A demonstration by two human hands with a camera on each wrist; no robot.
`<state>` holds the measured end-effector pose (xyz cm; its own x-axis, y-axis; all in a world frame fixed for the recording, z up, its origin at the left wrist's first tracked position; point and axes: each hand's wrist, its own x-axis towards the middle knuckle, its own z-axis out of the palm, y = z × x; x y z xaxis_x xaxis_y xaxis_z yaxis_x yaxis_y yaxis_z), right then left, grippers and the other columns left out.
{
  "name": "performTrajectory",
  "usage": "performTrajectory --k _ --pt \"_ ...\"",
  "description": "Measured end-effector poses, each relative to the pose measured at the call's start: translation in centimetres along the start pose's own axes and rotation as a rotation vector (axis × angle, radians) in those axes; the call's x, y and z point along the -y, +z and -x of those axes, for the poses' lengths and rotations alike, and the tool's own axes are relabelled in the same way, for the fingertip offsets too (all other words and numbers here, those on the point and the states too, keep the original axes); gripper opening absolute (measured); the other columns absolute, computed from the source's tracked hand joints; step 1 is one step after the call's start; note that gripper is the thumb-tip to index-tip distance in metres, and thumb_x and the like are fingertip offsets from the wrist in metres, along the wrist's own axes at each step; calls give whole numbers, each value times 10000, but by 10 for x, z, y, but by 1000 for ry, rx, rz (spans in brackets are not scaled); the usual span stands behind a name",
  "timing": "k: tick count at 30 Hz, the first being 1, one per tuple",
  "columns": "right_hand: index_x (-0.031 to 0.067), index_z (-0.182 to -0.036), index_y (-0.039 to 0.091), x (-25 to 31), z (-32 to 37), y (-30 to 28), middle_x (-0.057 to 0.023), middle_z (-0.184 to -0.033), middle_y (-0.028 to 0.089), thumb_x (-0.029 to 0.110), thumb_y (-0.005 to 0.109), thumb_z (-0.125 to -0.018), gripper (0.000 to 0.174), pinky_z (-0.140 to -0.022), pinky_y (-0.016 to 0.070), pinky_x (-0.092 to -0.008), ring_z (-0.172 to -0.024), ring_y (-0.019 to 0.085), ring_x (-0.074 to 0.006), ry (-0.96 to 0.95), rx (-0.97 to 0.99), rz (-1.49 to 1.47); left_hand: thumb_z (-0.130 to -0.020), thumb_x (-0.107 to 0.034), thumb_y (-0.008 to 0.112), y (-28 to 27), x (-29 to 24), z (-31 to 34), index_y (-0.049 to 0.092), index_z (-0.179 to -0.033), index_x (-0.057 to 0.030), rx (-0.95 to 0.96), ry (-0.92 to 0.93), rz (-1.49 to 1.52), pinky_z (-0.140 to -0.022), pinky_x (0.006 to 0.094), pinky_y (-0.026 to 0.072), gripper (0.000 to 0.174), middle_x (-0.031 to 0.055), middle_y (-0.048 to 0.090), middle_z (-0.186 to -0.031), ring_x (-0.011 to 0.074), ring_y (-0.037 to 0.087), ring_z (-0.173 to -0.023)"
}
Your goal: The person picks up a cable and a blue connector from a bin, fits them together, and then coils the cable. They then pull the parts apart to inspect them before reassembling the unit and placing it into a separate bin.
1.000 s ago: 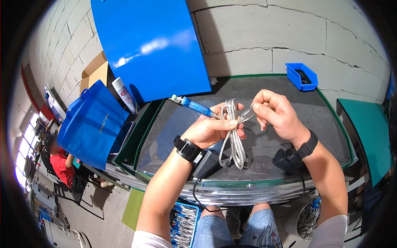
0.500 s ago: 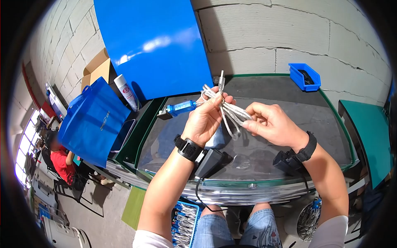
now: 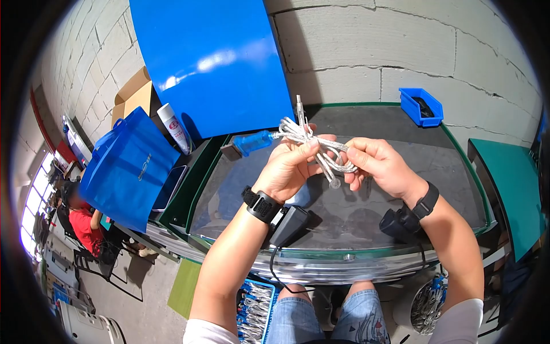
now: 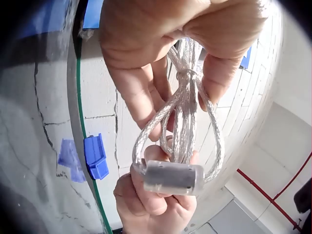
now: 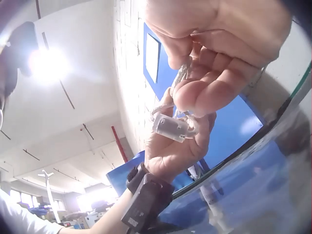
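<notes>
Above the table, a coiled silver braided USB cable [image 3: 333, 163] spans both hands. My left hand [image 3: 289, 167] grips the coil at its middle, thumb on top, near a knot-like wrap that shows in the left wrist view. The slim metal plug [image 3: 299, 108] sticks up beyond the left fingers. A blue translucent connector [image 3: 253, 142] with a dark wide end juts out to the left. With thumb and fingers my right hand [image 3: 382, 165] pinches the loops at the coil's right end. A clear plastic cylinder [image 4: 174, 177] sits on the cable, close to the right fingers.
A dark table mat [image 3: 401, 223] lies below the hands. A blue bin [image 3: 421, 108] with dark contents stands at the back right. At left are a blue bag [image 3: 129, 172] and a spray can [image 3: 175, 129]. More cables fill a crate [image 3: 274, 289] and a bucket [image 3: 404, 309] below.
The right hand has let go of the plug and moved down to the loops. The coil has swung from hanging to slanting rightward; the plug now points up. The blue connector has tipped lower.
</notes>
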<state>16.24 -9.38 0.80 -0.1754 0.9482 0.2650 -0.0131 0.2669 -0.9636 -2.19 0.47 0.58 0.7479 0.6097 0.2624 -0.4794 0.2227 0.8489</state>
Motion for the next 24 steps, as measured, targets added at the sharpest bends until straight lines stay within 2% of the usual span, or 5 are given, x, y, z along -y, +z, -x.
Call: performTrajectory --k 6,10,14,15,24 --pt "3 -889 541 0 -1 12 10 -647 546 186 643 -854 212 -490 378 -193 -591 497 -31 -517 -395 482 -860 -190 626 -9 4 -6 497 -1153 42 -87 67 -54 -729 314 539 396 105 614 -997 165 617 -878" --pt "1 -791 564 5 4 15 -20 -518 511 177 709 -783 229 -445 354 -230 -479 459 -50 -361 -199 650 -855 -187 634 -6 3 -4 521 -1123 37 -155 70 -147 -722 304 541 367 104 615 -994 159 614 -878" --pt "-9 -758 571 1 1 15 -35 -495 516 145 660 -802 184 -441 386 -248 -453 490 -64 -296 -261 710 -839 -155 651 -1 5 -3 536 -1096 20 -212 61 -139 -728 303 537 331 105 616 -1002 163 610 -886" --pt "-9 -758 571 1 1 13 -35 -495 516 145 660 -802 184 -441 386 -248 -453 490 -64 -296 -260 709 -829 -136 658 -2 6 -4 542 -1079 10 -90 -1 -150 -729 304 536 312 104 617 -1008 162 608 -891" --pt "9 -865 568 -2 -1 4 -11 -614 558 203 546 -903 198 -436 421 -185 -498 536 -65 -18 -146 140 -744 -68 724 7 -1 2 488 -1123 -13 119 -226 -262 -760 335 546 450 64 611 -934 161 623 -867"
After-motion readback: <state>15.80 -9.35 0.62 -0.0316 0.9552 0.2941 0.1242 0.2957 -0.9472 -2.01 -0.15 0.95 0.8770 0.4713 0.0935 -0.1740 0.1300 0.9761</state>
